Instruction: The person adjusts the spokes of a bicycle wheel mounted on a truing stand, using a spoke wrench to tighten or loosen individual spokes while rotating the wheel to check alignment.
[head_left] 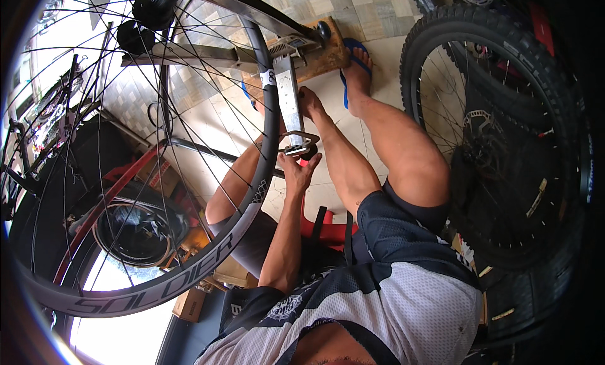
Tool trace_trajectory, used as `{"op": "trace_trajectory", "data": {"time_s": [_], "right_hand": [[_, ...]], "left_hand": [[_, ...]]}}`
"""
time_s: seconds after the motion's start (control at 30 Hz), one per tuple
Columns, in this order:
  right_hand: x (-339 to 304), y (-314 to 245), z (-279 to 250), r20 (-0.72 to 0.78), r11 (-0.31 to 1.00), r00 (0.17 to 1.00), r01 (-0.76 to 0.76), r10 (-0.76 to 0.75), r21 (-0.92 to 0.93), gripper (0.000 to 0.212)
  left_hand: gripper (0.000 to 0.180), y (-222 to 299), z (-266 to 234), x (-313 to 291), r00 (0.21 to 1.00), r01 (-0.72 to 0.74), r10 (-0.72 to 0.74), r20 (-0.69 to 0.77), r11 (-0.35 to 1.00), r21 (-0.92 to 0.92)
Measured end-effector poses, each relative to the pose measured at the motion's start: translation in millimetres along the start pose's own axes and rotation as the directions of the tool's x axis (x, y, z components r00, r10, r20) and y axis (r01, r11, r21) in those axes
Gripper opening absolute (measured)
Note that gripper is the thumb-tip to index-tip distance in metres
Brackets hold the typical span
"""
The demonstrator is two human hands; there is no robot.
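Observation:
A black-rimmed bicycle wheel (268, 113) with black spokes stands in a metal truing stand (288, 103), filling the left of the view. My left hand (299, 170) is at the near end of the stand's arm, thumb and fingers around a dark round knob (309, 153) below the bent metal caliper (302, 138). Beyond it, my right hand (309, 103) is closed against the right side of the silver arm; what its fingers grip is hidden. The black hub (153, 11) sits at the upper left, between the stand's uprights.
The stand rests on a wooden block (324, 66) between my feet in blue flip-flops. A knobby-tyred wheel (413, 69) with a disc rotor leans at right. Red stool parts (331, 231) show beneath me. Rims, boxes and a bicycle (63, 107) crowd the left.

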State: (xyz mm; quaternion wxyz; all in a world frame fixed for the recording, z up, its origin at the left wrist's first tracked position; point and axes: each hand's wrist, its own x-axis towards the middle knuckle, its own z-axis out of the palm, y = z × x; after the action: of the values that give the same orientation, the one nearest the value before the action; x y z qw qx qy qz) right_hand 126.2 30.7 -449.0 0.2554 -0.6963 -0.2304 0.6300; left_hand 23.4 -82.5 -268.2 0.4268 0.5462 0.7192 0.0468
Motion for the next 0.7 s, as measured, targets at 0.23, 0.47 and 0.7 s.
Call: {"op": "trace_trajectory", "data": {"time_s": [0.23,0.47,0.7], "right_hand": [[-14.1,-13.3,-14.1,0.024,0.995,0.999,0.031,-0.029,-0.091,0.039],[-19.1,-19.5,-26.7,0.064,0.928,0.991,-0.091,0.122,-0.362,0.064],[-50.1,-108.3,-89.5,-0.272,0.904,0.957,-0.201,0.099,-0.378,0.086]], "left_hand": [[0.066,-12.4,-3.3,4.3,0.988,-0.132,0.126,0.088,0.99,0.056],[0.086,-19.8,-10.7,1.5,0.999,0.052,-0.052,0.005,0.999,0.015],[0.051,23.7,-94.2,26.9,0.922,-0.171,-0.063,-0.382,0.819,-0.548]]}}
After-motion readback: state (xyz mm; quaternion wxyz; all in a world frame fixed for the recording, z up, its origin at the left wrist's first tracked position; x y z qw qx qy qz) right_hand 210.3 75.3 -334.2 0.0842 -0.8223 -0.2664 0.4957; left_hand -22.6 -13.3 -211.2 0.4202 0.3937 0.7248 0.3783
